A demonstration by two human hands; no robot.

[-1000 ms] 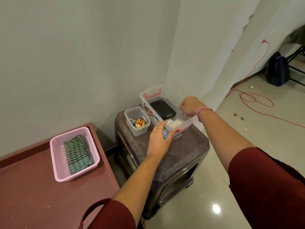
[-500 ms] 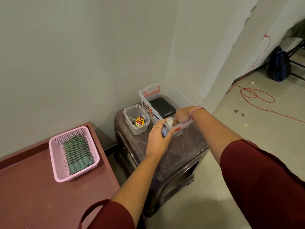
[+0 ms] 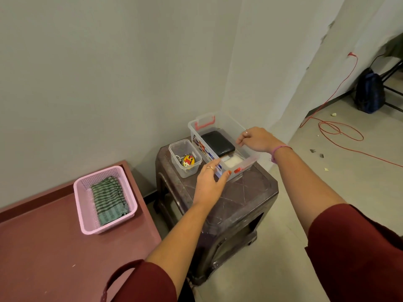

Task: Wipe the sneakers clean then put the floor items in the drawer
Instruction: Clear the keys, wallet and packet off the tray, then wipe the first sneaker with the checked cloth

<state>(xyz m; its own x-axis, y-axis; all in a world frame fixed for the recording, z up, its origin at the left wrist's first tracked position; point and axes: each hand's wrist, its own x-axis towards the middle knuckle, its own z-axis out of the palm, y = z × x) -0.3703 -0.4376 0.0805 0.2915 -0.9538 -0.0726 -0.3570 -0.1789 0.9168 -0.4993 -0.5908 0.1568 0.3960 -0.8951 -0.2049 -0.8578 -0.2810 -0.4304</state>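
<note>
Right now, from the head view, both hands are at the clear plastic bin (image 3: 220,136) that sits on the dark plastic stool (image 3: 237,201) in the corner. The left hand (image 3: 210,183) is open, its fingertips resting against the bin's near end; the right hand (image 3: 256,139) is pinched on the bin's right rim. Inside lie a black wallet (image 3: 218,143) and something pale and flat (I cannot tell what). This bin seems to serve as the drawer. To handle it well, she should keep it level and grip both sides before shifting it, since the small tub (image 3: 185,158) with a yellow keychain stands just beside it and could be knocked. The sneakers are nowhere in view, so I can't judge the wiping. A green cloth (image 3: 109,199) lies in the pink basket (image 3: 130,211) on the maroon worktop (image 3: 43,247), whose near part is cut off.
</note>
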